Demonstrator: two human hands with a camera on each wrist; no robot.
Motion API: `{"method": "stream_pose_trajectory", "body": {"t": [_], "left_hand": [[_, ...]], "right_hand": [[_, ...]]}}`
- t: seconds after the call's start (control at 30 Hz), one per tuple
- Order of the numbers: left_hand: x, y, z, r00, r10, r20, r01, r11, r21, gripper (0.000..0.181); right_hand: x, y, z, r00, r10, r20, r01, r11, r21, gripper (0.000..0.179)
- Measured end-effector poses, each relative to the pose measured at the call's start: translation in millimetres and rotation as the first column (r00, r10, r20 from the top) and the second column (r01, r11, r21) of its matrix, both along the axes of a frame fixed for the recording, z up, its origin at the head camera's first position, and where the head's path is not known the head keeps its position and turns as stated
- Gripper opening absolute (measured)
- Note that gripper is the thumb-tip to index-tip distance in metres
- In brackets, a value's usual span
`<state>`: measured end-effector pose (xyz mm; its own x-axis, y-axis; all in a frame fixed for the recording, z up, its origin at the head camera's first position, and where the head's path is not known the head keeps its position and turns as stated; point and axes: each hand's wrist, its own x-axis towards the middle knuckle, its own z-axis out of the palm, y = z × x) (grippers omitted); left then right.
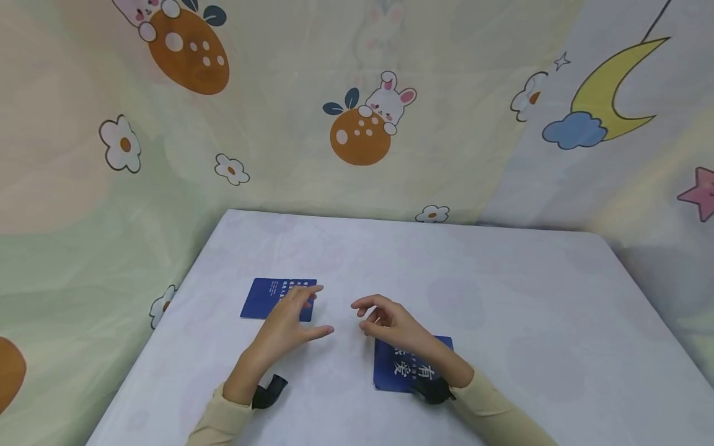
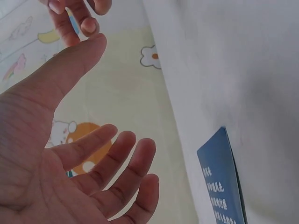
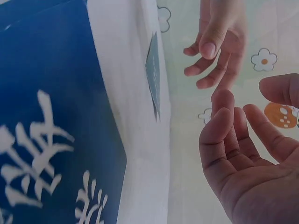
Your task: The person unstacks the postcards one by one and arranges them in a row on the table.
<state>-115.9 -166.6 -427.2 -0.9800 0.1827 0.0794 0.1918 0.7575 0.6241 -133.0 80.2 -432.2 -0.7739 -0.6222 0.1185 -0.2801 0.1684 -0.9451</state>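
Observation:
Two blue booklets with white lettering lie flat on the white-covered table. My left hand (image 1: 283, 319) hovers by the left booklet (image 1: 259, 300), overlapping it in the head view, with its thumb and fingers spread apart and nothing held. Over the right booklet (image 1: 387, 371) is my right hand (image 1: 393, 322), its fingers loosely bent and holding nothing. Both palms face each other across a gap. In the left wrist view, part of a booklet (image 2: 219, 172) shows below the left hand (image 2: 88, 163). Large white characters fill the nearer booklet (image 3: 60, 84) beside the right hand (image 3: 252, 163).
A white cloth covers the table (image 1: 530, 297). Behind it hangs a curtain (image 1: 279, 111) printed with rabbits, oranges, flowers and a moon. Black straps (image 1: 269, 391) are worn at both wrists, just beyond the beige sleeves (image 1: 223, 418).

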Motion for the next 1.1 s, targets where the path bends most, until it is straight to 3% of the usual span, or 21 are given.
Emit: {"method": "stream_pose_trajectory", "body": {"t": [0.17, 0.47, 0.87, 1.1], "left_hand": [[3.0, 7.1, -3.5, 0.999, -0.044, 0.004, 0.044, 0.999, 0.014, 0.078], [8.5, 16.5, -7.3, 0.984, -0.149, 0.098, 0.135, 0.981, 0.136, 0.079], [16.6, 33.0, -20.9, 0.954, -0.277, 0.111, 0.269, 0.959, 0.084, 0.079], [20.0, 42.0, -27.0, 0.937, -0.33, 0.118, 0.325, 0.944, 0.062, 0.079]], "right_hand": [[-0.4, 14, -2.2, 0.999, -0.041, -0.006, 0.041, 0.999, -0.004, 0.032], [5.1, 42, -8.6, 0.992, -0.125, -0.023, 0.126, 0.992, 0.011, 0.028], [16.2, 86, -20.8, 0.977, -0.2, -0.07, 0.201, 0.98, 0.008, 0.024], [29.5, 107, -23.6, 0.958, -0.278, -0.066, 0.282, 0.957, 0.066, 0.023]]}}
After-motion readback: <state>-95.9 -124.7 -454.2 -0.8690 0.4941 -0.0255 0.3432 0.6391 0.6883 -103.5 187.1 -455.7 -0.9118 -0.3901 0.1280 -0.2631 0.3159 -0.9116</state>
